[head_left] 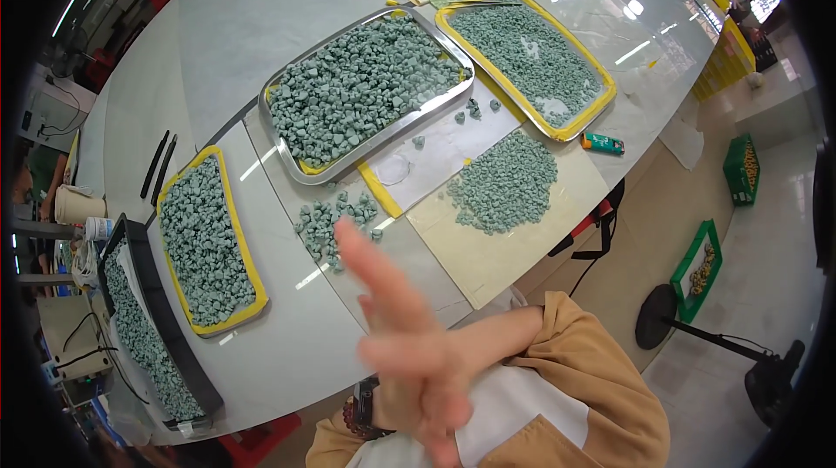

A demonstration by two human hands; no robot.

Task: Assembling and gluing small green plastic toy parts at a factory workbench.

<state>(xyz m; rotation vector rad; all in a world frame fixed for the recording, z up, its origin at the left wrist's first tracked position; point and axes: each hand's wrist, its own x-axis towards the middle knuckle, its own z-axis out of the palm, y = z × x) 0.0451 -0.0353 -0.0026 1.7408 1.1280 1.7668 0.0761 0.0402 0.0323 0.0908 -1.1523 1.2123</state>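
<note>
Both of my hands are close together in front of my body, in front of the table's near edge. My right hand (407, 342) is raised and blurred by motion, with fingers stretched apart and nothing seen in them. Behind and below it is my left hand (402, 400), mostly covered, its fingers hard to make out; a dark watch (364, 404) and a beaded bracelet circle that wrist. Beyond the raised fingertips lies a loose scatter of grey-green stones (324, 228). A finer heap of these stones (505, 182) rests on a cream board (466, 272).
A metal tray (300, 174) of larger stones stands beyond. Yellow-edged trays lie at the far right (601, 111) and left (252, 294); a black tray (187, 363) sits farther left. A small green-orange packet (603, 144) lies near the table's right edge. Green crates (714, 272) are on the floor.
</note>
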